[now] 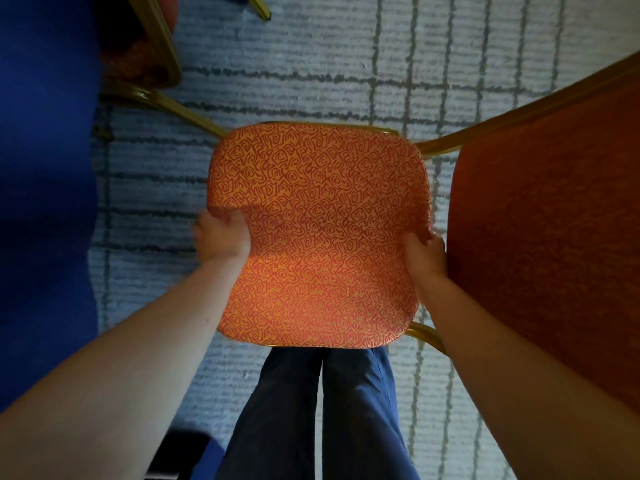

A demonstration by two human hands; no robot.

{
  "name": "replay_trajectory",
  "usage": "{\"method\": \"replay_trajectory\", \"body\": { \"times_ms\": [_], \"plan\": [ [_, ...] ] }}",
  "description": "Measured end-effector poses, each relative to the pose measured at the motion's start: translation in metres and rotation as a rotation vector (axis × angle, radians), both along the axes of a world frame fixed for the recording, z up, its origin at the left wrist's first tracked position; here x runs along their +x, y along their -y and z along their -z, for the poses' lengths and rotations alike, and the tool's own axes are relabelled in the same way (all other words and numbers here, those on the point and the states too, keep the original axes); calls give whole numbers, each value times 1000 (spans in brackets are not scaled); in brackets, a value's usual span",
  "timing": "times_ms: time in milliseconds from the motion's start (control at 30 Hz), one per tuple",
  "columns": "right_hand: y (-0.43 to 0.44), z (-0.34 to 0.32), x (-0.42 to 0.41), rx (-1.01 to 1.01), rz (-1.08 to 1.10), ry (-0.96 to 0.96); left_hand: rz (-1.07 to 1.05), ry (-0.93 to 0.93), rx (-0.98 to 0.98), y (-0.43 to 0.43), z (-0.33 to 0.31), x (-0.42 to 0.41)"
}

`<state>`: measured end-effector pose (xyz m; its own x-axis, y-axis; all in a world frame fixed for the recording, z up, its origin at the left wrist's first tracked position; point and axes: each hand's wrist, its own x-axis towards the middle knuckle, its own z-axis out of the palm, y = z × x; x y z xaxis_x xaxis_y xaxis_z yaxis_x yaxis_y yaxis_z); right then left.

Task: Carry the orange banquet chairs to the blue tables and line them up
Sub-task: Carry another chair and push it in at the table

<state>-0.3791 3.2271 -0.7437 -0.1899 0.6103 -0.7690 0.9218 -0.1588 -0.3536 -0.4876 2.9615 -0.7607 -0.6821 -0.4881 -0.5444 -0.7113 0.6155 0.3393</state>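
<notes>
Hands both grip the patterned orange chair (318,230) at centre frame. I see the left hand (223,233) curled over its edge at nine o'clock and the right hand (424,254) curled over the edge at three. The blue table (45,202) hangs at nine o'clock. A second orange chair (547,254) stands just beside at three, on grey lined carpet (311,64).

A pale blue-grey carpet (311,64) covers the floor, crossed by darker grey lines in a loose grid. Along the left edge a deep blue cloth (45,202) hangs down to it. At the top, a gold chair leg (258,6) ends on the carpet. A person's legs (311,410) in dark blue trousers stand at bottom centre. Whether the middle chair (318,230) touches the floor is hidden.
</notes>
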Motion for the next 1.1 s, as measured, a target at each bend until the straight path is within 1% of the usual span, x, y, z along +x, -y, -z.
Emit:
{"method": "replay_trajectory", "body": {
  "times_ms": [133,233,300,400,533,600,733,933,1100],
  "plan": [
    [12,-41,3,-41,-56,-35,78,106,39,-26,-37,13],
    [20,-73,7,-93,-85,-93,137,147,223,-47,-79,20],
    [25,-103,10,-128,-82,-121,129,168,353,-59,-113,24],
    [29,-157,13,-151,-76,-190,182,208,456,-76,-167,29],
    [27,-221,18,-133,-43,-273,320,200,502,-100,-227,31],
    [24,-251,24,-87,-82,-285,360,165,533,-110,-252,33],
    [15,-299,37,-60,-133,-325,458,115,544,-127,-295,41],
    [-9,-348,53,10,-200,-471,554,52,617,-156,-348,58],
    [-37,-373,55,78,-242,-550,549,37,629,-177,-376,77]
  ]
}}
